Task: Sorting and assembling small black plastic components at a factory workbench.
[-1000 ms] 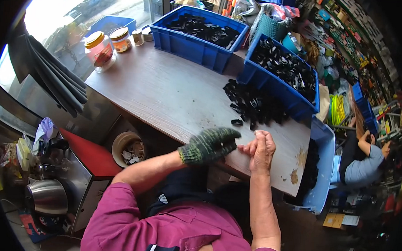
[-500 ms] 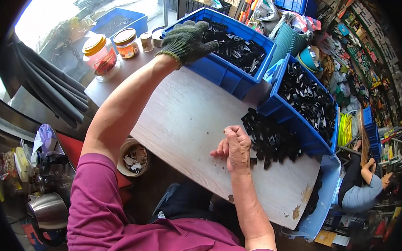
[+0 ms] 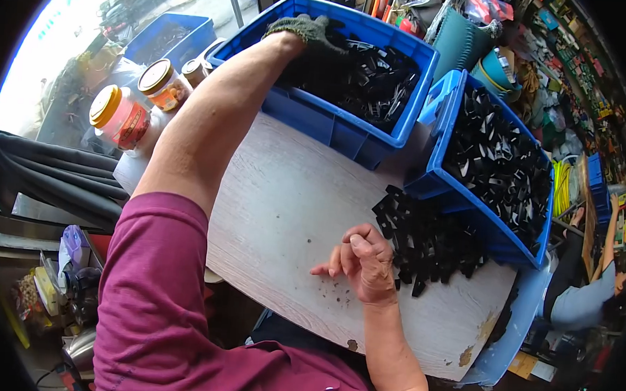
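Note:
My left hand [image 3: 311, 34], in a dark green knitted glove, reaches into the far blue crate [image 3: 331, 126]. Its thumb stands apart from the fingers; some fingertips blend into the black clip-like pieces [image 3: 372, 82] there. No piece shows clearly in the glove. My bare right hand [image 3: 367, 263] hovers at or rests on the tabletop with curled fingers, the thumb close to the forefinger and one finger stretched leftward. Whatever it might hold is hidden. Just right of it lies a loose heap of black pieces [image 3: 431, 244].
A second blue crate [image 3: 486, 204] of black pieces stands at the right of the pale table [image 3: 276, 215]. Jars with lids [image 3: 122, 118] line the left side. A light blue bin [image 3: 507, 347] adjoins the right edge. Another person [image 3: 580, 301] is at the far right.
My left hand has moved from above the crate's left rim farther in over the black pieces. My right hand stays beside the heap, its fingers slightly shifted. The view has shifted too.

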A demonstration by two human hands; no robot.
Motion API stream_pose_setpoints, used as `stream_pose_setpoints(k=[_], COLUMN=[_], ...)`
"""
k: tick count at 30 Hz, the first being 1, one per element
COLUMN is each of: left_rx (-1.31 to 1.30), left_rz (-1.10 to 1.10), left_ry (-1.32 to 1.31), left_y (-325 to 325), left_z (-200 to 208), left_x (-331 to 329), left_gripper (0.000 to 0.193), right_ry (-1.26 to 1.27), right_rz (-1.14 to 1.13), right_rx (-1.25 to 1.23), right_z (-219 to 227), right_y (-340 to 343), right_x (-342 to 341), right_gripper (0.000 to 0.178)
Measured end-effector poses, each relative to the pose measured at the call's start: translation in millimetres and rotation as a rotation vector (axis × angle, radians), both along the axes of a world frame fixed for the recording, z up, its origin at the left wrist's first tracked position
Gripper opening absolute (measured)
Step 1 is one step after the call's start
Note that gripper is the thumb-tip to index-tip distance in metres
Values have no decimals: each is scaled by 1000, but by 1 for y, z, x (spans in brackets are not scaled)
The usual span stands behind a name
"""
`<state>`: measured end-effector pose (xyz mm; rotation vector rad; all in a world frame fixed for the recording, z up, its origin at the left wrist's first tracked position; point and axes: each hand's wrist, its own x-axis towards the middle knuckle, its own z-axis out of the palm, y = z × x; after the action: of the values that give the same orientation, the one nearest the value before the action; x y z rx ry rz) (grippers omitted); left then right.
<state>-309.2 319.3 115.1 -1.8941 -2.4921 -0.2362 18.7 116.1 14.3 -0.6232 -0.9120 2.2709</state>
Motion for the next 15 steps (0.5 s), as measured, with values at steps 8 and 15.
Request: stream_pose_setpoints(k=[8, 15], left_rx=[27, -162], left_rz=[-18, -24], left_ry=[28, -165], left_y=[9, 1], left_z=[-22, -4], left_x=[-11, -29], left_gripper=[82, 67], right_ry=[34, 47], right_rz=[-41, 2], right_rx=[-71, -62], right_z=[1, 2], right_y=[2, 0], right_x=[5, -1], right_gripper=[12, 15])
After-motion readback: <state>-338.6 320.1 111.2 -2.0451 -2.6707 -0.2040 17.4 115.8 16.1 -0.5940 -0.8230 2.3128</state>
